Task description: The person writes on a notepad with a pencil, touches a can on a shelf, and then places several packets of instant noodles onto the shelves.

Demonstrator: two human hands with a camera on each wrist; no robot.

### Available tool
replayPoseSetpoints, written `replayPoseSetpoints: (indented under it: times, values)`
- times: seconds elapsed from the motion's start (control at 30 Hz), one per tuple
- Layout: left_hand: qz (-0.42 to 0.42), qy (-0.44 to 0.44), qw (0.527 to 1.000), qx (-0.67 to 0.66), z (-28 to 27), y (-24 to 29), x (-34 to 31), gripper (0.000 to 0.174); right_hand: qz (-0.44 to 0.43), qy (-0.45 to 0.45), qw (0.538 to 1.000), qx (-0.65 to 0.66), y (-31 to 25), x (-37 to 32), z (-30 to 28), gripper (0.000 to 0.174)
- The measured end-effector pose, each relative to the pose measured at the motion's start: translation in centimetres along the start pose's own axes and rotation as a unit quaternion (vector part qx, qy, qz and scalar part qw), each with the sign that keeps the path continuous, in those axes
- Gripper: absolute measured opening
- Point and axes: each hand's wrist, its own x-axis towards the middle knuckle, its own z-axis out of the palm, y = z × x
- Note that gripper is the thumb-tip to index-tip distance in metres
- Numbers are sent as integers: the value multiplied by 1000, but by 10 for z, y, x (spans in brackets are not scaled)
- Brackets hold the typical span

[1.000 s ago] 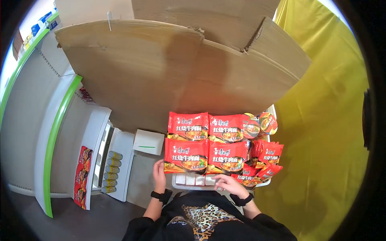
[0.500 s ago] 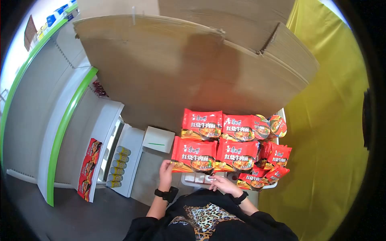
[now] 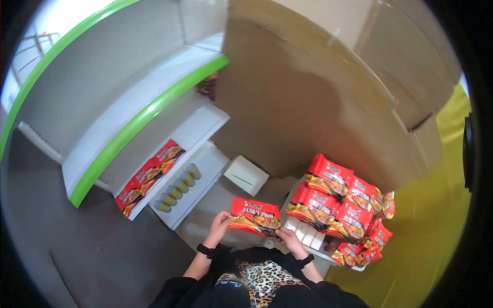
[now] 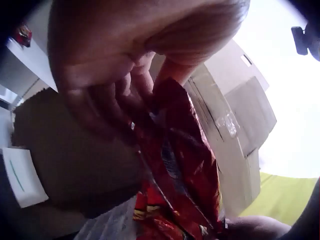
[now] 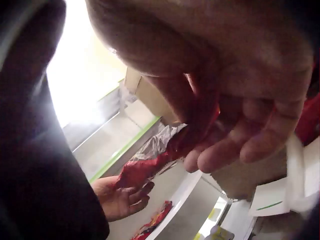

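Observation:
A red instant noodle packet [image 3: 255, 216] is held up level in front of the body, its printed face upward in the head view. My left hand [image 3: 220, 226] pinches its left end, and my right hand [image 3: 291, 242] grips the lower right corner. From the left wrist, the packet [image 4: 187, 155] shows side-on, with the fingers bent over its edge. In the right wrist view its silvery underside shows, and my left hand [image 5: 122, 202] appears at the far end. More red noodle packets [image 3: 314, 205] are stacked in the white basket [image 3: 328, 254] to the right.
Left stands a shelf unit with green edging [image 3: 149, 110]; red noodle packets [image 3: 149, 177] lie on one shelf, several yellow-grey cans [image 3: 177, 188] on the lower one. A white box [image 3: 246, 175] is ahead. Cardboard [image 3: 287, 102] walls the back; a yellow cloth [image 3: 411, 236] hangs right.
The front-left packet has been lifted off the stack and moved left, with both hands now on it. My right hand has left the basket's front, and the head view has swung left toward the shelves.

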Motion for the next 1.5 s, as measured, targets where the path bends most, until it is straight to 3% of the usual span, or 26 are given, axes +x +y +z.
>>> replayPoseSetpoints:
  times: [0.07,0.13,0.33,0.6,0.93,1.03,1.13,1.2,1.27,1.33,1.37,1.47,1.5]
  values:
    - [-18,58,998,-21,-32,9,-13,5,18,-40,999,-12,-21,10,29,22]
    - [-22,90,995,-38,-64,14,-27,5,-29,-70,996,-51,-29,25,57,22]
    - [-20,159,984,-77,-140,12,-64,3,-50,-157,981,-100,-44,52,126,24]
    - [-7,226,968,-110,-181,-6,-110,3,-21,-205,964,-170,-39,74,175,24]
    - [-3,371,918,-141,-223,-8,-146,2,1,-320,923,-216,-60,127,255,25]
    - [-6,407,900,-157,-241,-8,-145,1,-20,-351,903,-247,-68,152,285,26]
    - [-14,439,875,-205,-264,-3,-137,2,37,-390,901,-188,-82,176,320,29]
    - [-17,445,865,-233,-284,-6,-129,3,124,-414,893,-125,-81,200,343,27]
    - [-68,459,845,-265,-316,-20,-119,5,119,-442,879,-136,-79,229,369,26]
    - [-52,464,836,-287,-349,-35,-103,9,93,-458,861,-200,-68,261,395,24]
    - [-39,467,826,-313,-361,-38,-98,13,92,-478,857,-170,-59,279,407,24]
    - [-74,523,796,-297,-396,-14,-77,18,139,-439,885,-71,-117,269,450,24]
    - [-73,526,794,-297,-410,-12,-71,18,120,-431,890,-92,-114,279,465,24]
